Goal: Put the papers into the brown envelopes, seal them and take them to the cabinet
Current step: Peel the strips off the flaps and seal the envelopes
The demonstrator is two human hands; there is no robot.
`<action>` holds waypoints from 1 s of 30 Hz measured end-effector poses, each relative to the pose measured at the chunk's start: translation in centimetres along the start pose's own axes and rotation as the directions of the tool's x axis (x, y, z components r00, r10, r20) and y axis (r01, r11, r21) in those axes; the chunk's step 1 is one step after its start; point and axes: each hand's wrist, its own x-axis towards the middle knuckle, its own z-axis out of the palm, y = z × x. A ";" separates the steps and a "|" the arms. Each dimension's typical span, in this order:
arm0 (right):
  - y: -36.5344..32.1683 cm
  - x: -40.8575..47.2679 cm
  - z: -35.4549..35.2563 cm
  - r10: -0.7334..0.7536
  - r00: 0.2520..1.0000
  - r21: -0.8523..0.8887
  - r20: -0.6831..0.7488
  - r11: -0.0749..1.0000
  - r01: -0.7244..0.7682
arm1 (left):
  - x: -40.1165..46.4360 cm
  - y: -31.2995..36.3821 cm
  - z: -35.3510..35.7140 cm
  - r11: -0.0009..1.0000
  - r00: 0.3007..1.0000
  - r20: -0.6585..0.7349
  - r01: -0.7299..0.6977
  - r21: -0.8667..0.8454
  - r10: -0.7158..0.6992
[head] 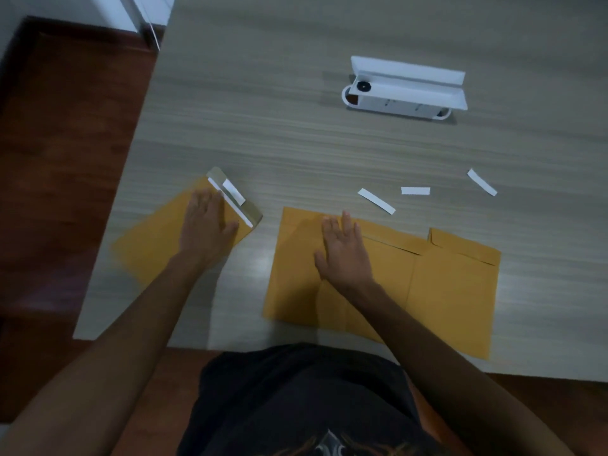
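Left of the envelope stack (444,284): sealing step, by the look; left hand (205,222) flat, fingers straight, pressing the open-flapped envelope (148,248) w/ liner half peeled; right hand (342,255) flat, fingers spread, resting on the stack; next prob. strip liner, fold flap, press; beyond stack: three peeled strips (376,201), white tray (404,90); nothing blocking; cabinet not in view.
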 end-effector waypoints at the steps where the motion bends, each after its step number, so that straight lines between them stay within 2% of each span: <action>1: -0.6 0.3 -0.2 -0.017 0.997 0.069 -0.070 0.997 0.022 | -0.3 0.0 0.1 0.999 1.000 0.009 0.005 -0.045 -0.004; 2: -1.1 0.7 -0.1 -0.017 0.992 0.133 -0.121 0.991 0.033 | -0.6 0.2 0.2 0.997 1.000 0.006 -0.002 -0.083 0.002; 4: -2.3 1.4 -0.3 -0.016 0.991 0.225 -0.130 0.973 0.045 | -1.6 0.8 0.1 0.995 0.998 -0.029 -0.063 -0.079 0.061; 8: -4.1 2.8 0.2 -0.131 0.981 0.198 -0.143 0.967 0.158 | -3.4 2.2 -0.2 0.985 0.991 -0.001 -0.136 0.109 0.137; 13: -5.7 4.3 1.7 -0.252 0.966 0.087 -0.056 0.963 0.256 | -4.1 2.6 -0.6 0.971 0.989 0.050 -0.146 0.191 0.138; 18: -7.2 6.0 1.8 -0.262 0.965 0.116 0.005 0.959 0.259 | -3.8 2.6 -0.9 0.984 0.994 0.108 -0.045 0.170 0.027; 24: -8.2 8.2 1.3 -0.270 0.956 0.122 0.119 0.959 0.256 | -4.0 2.6 -1.1 0.984 0.995 0.094 -0.036 0.174 0.019; 30: -7.8 9.5 0.1 -0.358 0.898 0.205 0.255 0.928 0.311 | -4.2 2.5 -1.0 0.982 0.998 0.066 -0.034 0.185 0.022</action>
